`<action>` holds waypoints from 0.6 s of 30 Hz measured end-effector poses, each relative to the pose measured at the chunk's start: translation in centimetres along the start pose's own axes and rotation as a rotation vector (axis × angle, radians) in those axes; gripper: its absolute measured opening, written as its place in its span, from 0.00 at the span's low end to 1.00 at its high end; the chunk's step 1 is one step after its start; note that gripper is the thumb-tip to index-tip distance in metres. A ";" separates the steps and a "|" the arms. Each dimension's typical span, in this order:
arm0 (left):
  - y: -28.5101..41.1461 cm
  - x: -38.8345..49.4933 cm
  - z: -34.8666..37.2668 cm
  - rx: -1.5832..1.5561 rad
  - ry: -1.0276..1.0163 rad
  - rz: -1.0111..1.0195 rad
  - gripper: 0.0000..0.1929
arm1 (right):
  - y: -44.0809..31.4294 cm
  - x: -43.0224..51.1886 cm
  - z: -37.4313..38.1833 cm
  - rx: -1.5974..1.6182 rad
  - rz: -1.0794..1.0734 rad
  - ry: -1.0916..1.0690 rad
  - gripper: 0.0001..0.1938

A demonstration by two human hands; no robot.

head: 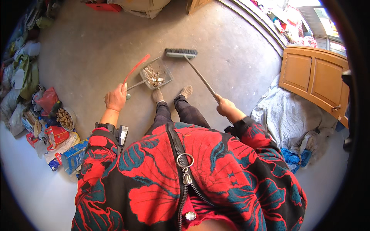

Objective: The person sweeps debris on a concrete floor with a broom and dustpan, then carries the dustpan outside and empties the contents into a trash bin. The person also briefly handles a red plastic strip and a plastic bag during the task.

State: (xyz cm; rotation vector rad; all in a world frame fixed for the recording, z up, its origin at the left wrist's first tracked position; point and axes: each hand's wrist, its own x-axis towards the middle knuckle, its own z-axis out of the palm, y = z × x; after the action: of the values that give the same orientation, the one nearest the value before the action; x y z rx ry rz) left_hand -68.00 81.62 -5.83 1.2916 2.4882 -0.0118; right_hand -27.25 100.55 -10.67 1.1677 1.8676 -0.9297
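Observation:
My left hand (115, 98) is closed around the handle of a long-handled dustpan (170, 74); the same hand also holds a thin red strip (137, 68) that points up and away. Dry, straw-like debris (154, 76) with some pale scraps lies in the pan, just ahead of my feet. In my right hand (225, 106) is the grey pole of a broom (181, 53). Its dark-bristled head rests just beyond the pan and to its right, apart from it, bristles facing away from me. What the red strip is, I cannot tell.
A white bucket of brownish pieces (73, 118), bags and packets crowd the left side. A cardboard box (150, 8) and a red container (104, 7) stand at the far side. To the right are a wooden door (312, 78) and a pale crumpled sheet (283, 112).

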 end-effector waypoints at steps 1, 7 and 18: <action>0.1 0.2 -0.1 -0.012 0.007 0.008 0.18 | 0.7 -1.7 -0.2 0.036 -0.006 0.026 0.32; 0.5 1.1 -0.4 -0.043 -0.014 -0.019 0.18 | 0.0 -4.3 -2.6 0.048 0.046 0.162 0.31; 0.1 1.5 -0.6 -0.026 -0.035 0.003 0.18 | -3.6 10.4 -1.0 0.052 -0.285 0.402 0.20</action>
State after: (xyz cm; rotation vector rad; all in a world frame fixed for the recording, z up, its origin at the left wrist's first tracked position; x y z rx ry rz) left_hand -68.88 83.00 -5.70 1.2734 2.4487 -0.0011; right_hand -34.09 104.33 -18.49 1.2064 2.3929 -0.9512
